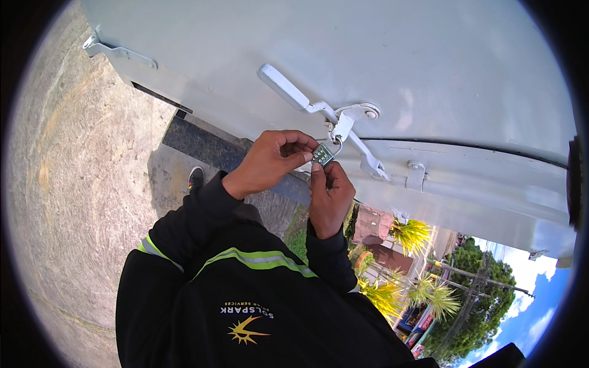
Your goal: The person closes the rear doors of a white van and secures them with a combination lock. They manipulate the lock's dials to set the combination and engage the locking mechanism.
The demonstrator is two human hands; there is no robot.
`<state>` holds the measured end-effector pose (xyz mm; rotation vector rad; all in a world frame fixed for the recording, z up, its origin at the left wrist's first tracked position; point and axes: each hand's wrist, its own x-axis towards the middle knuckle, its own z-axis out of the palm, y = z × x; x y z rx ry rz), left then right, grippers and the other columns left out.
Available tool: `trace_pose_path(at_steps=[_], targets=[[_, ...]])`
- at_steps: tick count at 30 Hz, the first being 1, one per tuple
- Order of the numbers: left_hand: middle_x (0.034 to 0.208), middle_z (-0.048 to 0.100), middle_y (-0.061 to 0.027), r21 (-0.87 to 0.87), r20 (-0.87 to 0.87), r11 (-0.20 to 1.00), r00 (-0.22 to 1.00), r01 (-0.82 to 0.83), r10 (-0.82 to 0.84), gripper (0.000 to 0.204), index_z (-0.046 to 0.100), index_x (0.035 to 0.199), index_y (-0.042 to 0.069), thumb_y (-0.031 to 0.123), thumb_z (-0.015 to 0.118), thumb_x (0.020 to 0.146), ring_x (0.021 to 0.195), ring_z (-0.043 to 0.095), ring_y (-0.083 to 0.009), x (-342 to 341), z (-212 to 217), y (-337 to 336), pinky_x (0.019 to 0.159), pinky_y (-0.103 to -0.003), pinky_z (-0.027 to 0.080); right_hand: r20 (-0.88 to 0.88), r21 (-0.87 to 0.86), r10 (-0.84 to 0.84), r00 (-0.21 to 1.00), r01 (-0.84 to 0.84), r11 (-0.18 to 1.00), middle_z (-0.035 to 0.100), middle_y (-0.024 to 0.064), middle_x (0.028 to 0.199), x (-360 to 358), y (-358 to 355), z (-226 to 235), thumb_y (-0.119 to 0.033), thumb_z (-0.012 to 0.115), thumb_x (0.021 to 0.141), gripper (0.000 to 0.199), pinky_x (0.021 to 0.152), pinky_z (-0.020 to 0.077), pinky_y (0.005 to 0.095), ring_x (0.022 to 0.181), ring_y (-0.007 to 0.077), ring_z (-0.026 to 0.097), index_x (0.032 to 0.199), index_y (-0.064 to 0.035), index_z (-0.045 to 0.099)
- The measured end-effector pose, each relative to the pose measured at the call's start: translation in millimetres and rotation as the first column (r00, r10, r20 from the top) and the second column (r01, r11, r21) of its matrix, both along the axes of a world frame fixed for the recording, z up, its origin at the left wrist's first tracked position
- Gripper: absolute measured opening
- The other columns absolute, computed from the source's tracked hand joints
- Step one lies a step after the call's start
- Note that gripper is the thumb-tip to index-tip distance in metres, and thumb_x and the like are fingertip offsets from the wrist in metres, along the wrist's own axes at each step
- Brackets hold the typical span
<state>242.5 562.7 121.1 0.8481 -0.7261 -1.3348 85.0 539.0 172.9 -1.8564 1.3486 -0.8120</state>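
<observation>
A small combination padlock with several dial wheels hangs by its shackle from a white latch hasp. My left hand is closed on the padlock's left side, thumb and fingers pinching its body. From below, my right hand pinches the lower edge of the same body, its thumb near the dials. The far end of the shackle is partly hidden by the hasp. Just above stands a white lever handle, slanting up to the left and joined to the latch.
The latch sits on a large pale grey metal panel with a seam below it. A second handle is at the upper left. Concrete ground lies to the left. Plants, a utility pole and a tree show at the lower right.
</observation>
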Motion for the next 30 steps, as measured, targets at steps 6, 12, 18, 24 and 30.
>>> trace_pose_path(at_steps=[6,12,18,24,30], targets=[[0.105,0.072,-0.0068,0.016,-0.065,0.998,0.996,0.057,-0.056,0.023,0.068,0.118,-0.006,0.002,0.070,0.097,0.098,0.067,-0.0105,2.0,-0.5,-2.9,0.087,-0.027,0.055,0.013,0.066,0.004,1.000,-0.004,0.998,0.054,0.0061,0.059,0.2,-5.6,2.8,-0.013,0.066,0.098,0.025,0.053,0.0373,0.0298,0.056,0.0077,0.046,0.080,0.0025,0.062],[0.097,0.072,-0.0047,0.005,-0.053,1.000,0.998,0.027,-0.026,0.021,0.069,0.112,-0.006,0.004,0.073,0.094,0.090,0.066,-0.0089,-2.4,-0.1,-7.4,0.081,-0.026,0.055,-0.112,-0.027,-0.010,0.994,0.007,1.000,0.055,0.0073,0.057,2.6,-7.1,6.4,-0.016,0.067,0.098,0.025,0.052,0.0373,0.0313,0.054,0.0092,0.045,0.081,0.0030,0.065],[0.095,0.072,-0.0042,0.012,-0.061,1.000,0.998,0.007,-0.006,0.021,0.071,0.110,-0.006,0.006,0.075,0.093,0.087,0.065,-0.0080,-2.8,1.6,-6.0,0.079,-0.025,0.054,-0.093,-0.042,-0.009,0.996,0.005,0.999,0.054,0.0070,0.057,5.5,-6.6,6.0,-0.015,0.067,0.097,0.024,0.052,0.0367,0.0313,0.054,0.0092,0.045,0.082,0.0026,0.065],[0.093,0.072,-0.0039,0.013,-0.114,0.999,0.993,0.042,-0.040,0.022,0.071,0.110,-0.006,0.010,0.076,0.095,0.087,0.065,-0.0076,2.4,3.7,-5.6,0.079,-0.024,0.053,-0.067,-0.045,0.033,0.997,-0.036,0.998,0.055,0.0041,0.061,-1.6,-13.7,14.0,-0.010,0.066,0.097,0.020,0.053,0.0358,0.0287,0.058,0.0073,0.046,0.083,0.0024,0.061],[0.093,0.072,-0.0036,0.005,-0.157,0.998,0.986,0.062,-0.061,0.021,0.072,0.109,-0.005,0.011,0.076,0.095,0.086,0.064,-0.0078,5.7,3.9,-10.2,0.077,-0.025,0.052,0.060,-0.003,0.034,0.998,-0.034,0.999,0.055,0.0024,0.063,2.0,-20.9,12.8,-0.009,0.066,0.097,0.020,0.055,0.0365,0.0272,0.061,0.0058,0.046,0.083,0.0020,0.058]])
